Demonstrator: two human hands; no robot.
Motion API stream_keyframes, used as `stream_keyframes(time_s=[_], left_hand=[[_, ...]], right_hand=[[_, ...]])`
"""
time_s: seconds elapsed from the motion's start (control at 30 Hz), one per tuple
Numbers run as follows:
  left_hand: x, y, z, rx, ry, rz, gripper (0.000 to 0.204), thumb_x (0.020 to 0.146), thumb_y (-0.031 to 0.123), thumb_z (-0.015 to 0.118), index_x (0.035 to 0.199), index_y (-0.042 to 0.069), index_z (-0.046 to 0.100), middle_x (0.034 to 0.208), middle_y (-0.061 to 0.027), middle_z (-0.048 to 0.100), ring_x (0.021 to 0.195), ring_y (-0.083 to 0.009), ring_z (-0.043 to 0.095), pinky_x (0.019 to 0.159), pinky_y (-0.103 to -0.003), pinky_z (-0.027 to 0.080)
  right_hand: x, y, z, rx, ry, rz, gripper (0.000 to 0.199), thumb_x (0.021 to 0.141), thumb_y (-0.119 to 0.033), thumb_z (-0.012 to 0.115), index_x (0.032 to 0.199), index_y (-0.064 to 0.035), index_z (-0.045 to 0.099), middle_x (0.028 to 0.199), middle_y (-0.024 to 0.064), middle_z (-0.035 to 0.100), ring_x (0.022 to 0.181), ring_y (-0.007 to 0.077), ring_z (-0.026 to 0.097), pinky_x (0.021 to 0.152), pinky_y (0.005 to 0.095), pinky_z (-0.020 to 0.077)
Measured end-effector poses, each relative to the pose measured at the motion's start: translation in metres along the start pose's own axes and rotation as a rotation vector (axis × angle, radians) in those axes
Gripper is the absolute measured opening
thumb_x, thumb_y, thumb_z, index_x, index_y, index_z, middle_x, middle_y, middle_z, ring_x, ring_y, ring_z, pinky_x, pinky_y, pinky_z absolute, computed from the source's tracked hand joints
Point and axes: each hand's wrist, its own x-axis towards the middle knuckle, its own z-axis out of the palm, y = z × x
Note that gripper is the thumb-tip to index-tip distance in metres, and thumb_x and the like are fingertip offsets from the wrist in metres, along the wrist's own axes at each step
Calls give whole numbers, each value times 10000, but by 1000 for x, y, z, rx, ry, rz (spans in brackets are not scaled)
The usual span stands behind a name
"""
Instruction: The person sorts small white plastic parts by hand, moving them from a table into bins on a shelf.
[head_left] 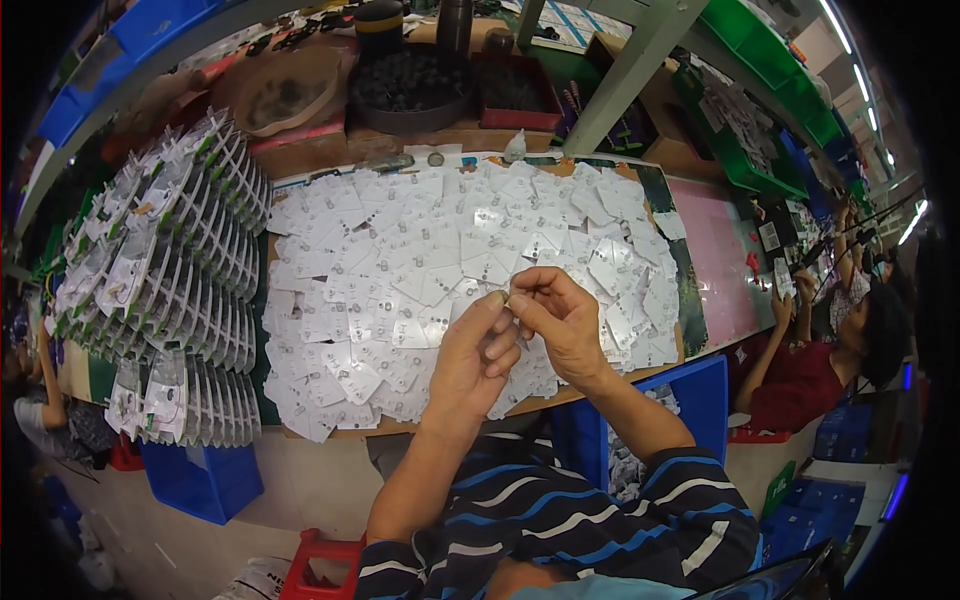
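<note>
Two hands meet over the middle of the work board, fingertips pinched together on a tiny metal piece (503, 297) that shows only as a small glint between them; what kind of piece it is cannot be told. The left hand (476, 352) is raised with its wrist bent back, thumb and forefinger closed on the piece, the other fingers curled loosely beneath. The right hand (560, 318) comes in from the right with its knuckles up, thumb and forefinger nipped against the same spot, remaining fingers folded toward the palm. Both forearms rise from the lower edge and converge, coming out of dark sleeves with blue and white stripes (560, 515).

Under the hands lies a wide spread of small white cards (400, 290), overlapping and covering nearly all of the brown board (400, 428); many carry small dark studs. To the left of the board, more cards stand packed on edge in fanned rows (170, 260). Below those a blue bin (205, 480) sits on the floor, and another blue bin (690, 400) stands just beside the right forearm. Beyond the board are a round dark tray (410, 90) and a tan bowl (285, 95). At the right, well apart, another person in a dark red top (810, 375) works at a pink-topped bench (715, 260).
</note>
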Motion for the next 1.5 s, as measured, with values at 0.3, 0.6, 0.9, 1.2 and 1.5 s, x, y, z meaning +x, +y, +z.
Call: stream_keyframes(time_s=[0.3,0.6,0.9,1.2,1.5], left_hand=[[0,0,0,30,8,16,150,942,189,618,905,54,565,723,28,447,541,-30,377,419,-162,277],[-4,-1,7,97,14,77,247,944,204,627,1090,8,589,760,23,451,558,-31,370,416,-161,276],[1,-4,0,50,20,95,282,952,193,615,1148,-7,578,771,16,459,551,-30,368,413,-159,280],[3,-7,3,51,35,129,269,981,260,588,820,54,522,697,25,437,518,-38,344,450,-175,315],[1,-6,2,39,24,136,271,946,202,633,1129,5,598,802,7,494,575,-42,399,424,-169,304]], right_hand=[[2,0,1,37,-13,28,230,929,-87,642,1122,11,565,919,42,643,781,65,583,615,191,431],[2,-1,2,33,22,33,230,924,-86,646,1117,15,570,921,44,642,745,61,560,601,196,435],[2,-1,1,24,-7,61,252,913,-86,660,1125,17,572,943,54,648,772,71,579,605,197,439],[0,3,4,-1,24,30,265,914,-73,653,1141,19,551,945,62,652,794,82,596,626,200,447],[0,-1,5,2,26,27,259,917,-72,644,1137,25,546,935,63,651,809,85,600,632,201,447]])
